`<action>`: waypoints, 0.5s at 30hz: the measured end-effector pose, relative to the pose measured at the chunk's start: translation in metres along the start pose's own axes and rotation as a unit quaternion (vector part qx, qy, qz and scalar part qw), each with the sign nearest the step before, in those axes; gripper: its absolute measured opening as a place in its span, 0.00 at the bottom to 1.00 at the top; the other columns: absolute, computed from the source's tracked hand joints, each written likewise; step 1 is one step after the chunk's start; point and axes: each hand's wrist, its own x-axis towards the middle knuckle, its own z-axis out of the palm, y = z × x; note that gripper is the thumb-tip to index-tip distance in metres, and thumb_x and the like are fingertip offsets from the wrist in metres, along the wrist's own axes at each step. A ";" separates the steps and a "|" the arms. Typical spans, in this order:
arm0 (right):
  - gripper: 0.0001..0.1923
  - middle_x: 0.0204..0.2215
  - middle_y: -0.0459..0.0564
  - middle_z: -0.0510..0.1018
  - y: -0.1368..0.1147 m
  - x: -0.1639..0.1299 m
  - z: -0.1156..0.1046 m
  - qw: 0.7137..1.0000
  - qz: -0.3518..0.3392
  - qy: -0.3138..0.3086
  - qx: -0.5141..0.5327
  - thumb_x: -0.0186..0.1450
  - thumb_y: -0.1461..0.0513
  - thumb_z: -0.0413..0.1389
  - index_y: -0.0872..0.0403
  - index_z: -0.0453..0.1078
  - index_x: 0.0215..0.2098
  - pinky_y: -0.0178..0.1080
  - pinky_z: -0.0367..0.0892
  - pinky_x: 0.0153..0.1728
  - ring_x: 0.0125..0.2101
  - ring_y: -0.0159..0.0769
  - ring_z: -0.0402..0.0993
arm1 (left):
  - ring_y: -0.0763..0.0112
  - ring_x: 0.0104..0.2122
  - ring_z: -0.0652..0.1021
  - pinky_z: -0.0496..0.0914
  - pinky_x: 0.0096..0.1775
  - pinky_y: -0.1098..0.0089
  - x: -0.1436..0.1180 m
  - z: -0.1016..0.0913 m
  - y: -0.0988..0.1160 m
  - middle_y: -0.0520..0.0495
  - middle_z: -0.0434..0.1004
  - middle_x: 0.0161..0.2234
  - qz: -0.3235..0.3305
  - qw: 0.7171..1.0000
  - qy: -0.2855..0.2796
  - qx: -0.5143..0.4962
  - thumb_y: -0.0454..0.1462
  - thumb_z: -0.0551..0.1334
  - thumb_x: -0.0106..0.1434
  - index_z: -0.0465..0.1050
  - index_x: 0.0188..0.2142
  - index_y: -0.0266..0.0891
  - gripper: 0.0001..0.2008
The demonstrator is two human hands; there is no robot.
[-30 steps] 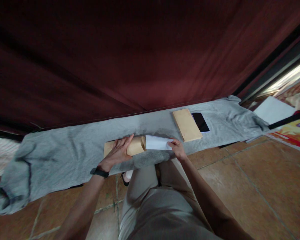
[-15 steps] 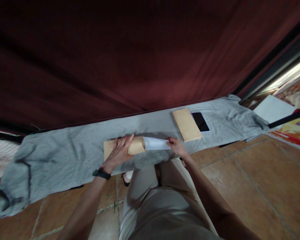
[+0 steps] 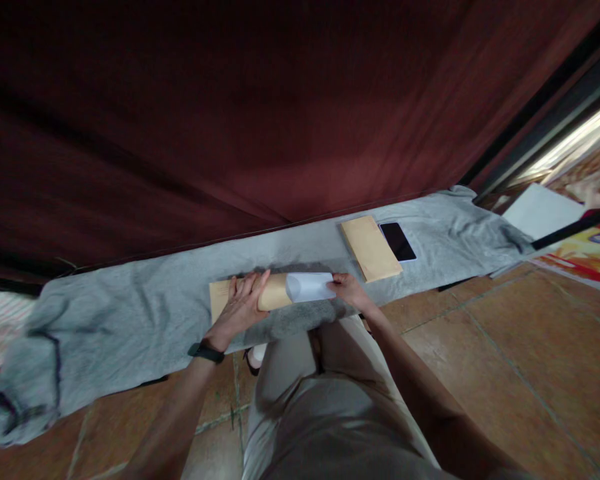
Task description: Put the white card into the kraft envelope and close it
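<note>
"Dark red cloth [image 3: 300,133] is hanging at the back, and grey cloth [image 3: 145,287] is lying before it in a long strip above the tiled floor [image 3: 460,373]. What are the hands doing?"

"Both are working around one envelope [image 3: 275,291], which is lying lengthwise on the grey cloth, just beyond the person's legs [image 3: 283,380]."

"How is the left hand [image 3: 241,305] sitting?"

"It's resting across the envelope, fingers and thumb standing apart over it. One end of the envelope is showing left of the fingers; the mouth is facing right, past the thumb."

"And the right hand [image 3: 349,291]?"

"Thumb and fingers are pressing together, clamping the right end of the white paper [image 3: 309,288]. The paper is extending left from that grip, and its other end is meeting the envelope's mouth. How far it is reaching inside, I cannot tell."

"What is lying nearby?"

"A second envelope [image 3: 371,248], or a stack, I cannot tell which, is lying near the right hand, toward the red cloth. A phone [image 3: 398,241] is lying just beside it, on the right."
</note>
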 end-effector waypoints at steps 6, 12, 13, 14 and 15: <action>0.09 0.21 0.43 0.74 -0.007 -0.004 0.024 0.998 -0.041 0.009 -0.036 0.62 0.63 0.54 0.55 0.74 0.28 0.32 0.59 0.26 0.24 0.32 0.68 | 0.43 0.68 0.58 0.44 0.66 0.39 0.005 0.001 0.011 0.31 0.59 0.66 0.010 1.000 0.010 -0.011 0.41 0.66 0.57 0.39 0.73 0.41 0.51; 0.14 0.24 0.46 0.75 -0.009 -0.012 0.047 0.991 -0.086 0.097 -0.035 0.67 0.58 0.55 0.53 0.75 0.26 0.35 0.63 0.31 0.28 0.35 0.71 | 0.44 0.68 0.57 0.43 0.67 0.40 0.005 0.002 0.022 0.30 0.58 0.67 0.013 0.999 0.017 -0.034 0.41 0.66 0.57 0.39 0.73 0.40 0.51; 0.14 0.26 0.47 0.76 -0.009 -0.012 0.051 0.988 -0.100 0.112 -0.040 0.67 0.58 0.56 0.53 0.75 0.25 0.36 0.65 0.34 0.31 0.36 0.72 | 0.44 0.69 0.56 0.42 0.67 0.40 0.005 0.002 0.024 0.30 0.58 0.67 0.016 0.999 0.017 -0.039 0.40 0.66 0.57 0.40 0.73 0.39 0.51; 0.14 0.29 0.49 0.77 -0.009 -0.013 0.056 0.984 -0.116 0.126 -0.045 0.67 0.59 0.56 0.53 0.76 0.25 0.38 0.67 0.38 0.34 0.38 0.73 | 0.44 0.69 0.56 0.42 0.67 0.40 0.006 0.003 0.026 0.30 0.58 0.67 0.019 0.999 0.017 -0.043 0.40 0.66 0.56 0.40 0.73 0.39 0.51; 0.13 0.31 0.50 0.79 -0.009 -0.013 0.061 0.981 -0.132 0.137 -0.048 0.66 0.59 0.57 0.52 0.76 0.24 0.39 0.68 0.42 0.39 0.40 0.74 | 0.44 0.69 0.56 0.42 0.67 0.41 0.007 0.003 0.029 0.30 0.58 0.67 0.022 0.999 0.019 -0.046 0.40 0.66 0.56 0.40 0.73 0.39 0.51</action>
